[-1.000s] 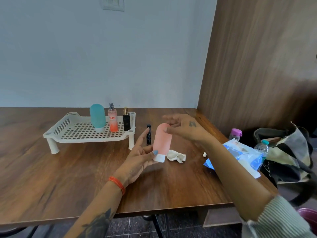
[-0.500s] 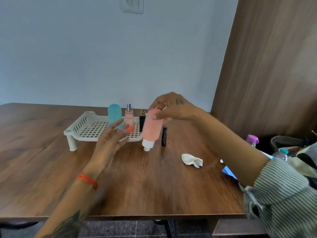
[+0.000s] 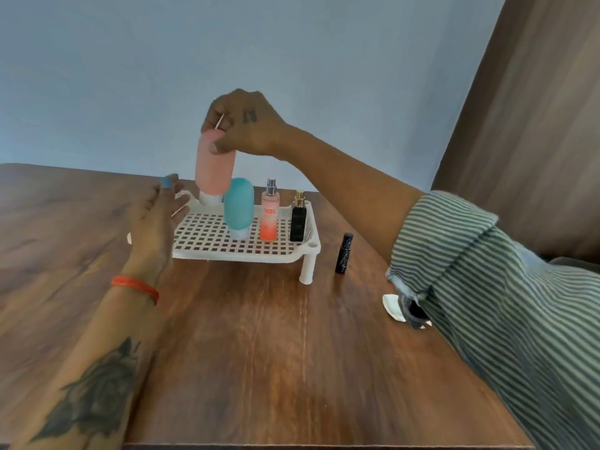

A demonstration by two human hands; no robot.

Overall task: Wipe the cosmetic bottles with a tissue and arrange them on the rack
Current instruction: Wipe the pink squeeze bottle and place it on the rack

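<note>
My right hand (image 3: 246, 123) grips the top of a pink squeeze bottle (image 3: 214, 165), held cap-down above the back left part of the white lattice rack (image 3: 227, 245). On the rack stand a teal squeeze bottle (image 3: 238, 206), an orange-pink spray bottle (image 3: 269, 216) and a black perfume bottle (image 3: 298, 222). My left hand (image 3: 156, 219) hovers open at the rack's left end, holding nothing. A small black tube (image 3: 344, 253) stands on the table right of the rack. A crumpled white tissue (image 3: 393, 306) lies on the table, partly hidden by my right sleeve.
The rack sits on a brown wooden table (image 3: 259, 345) against a pale wall. A dark wood panel (image 3: 526, 125) rises at the right. The table's front edge runs along the bottom of the view.
My right hand has carried the pink bottle up and left, from beside the rack's right end to above its back left. My left hand moved to the rack's left end.
</note>
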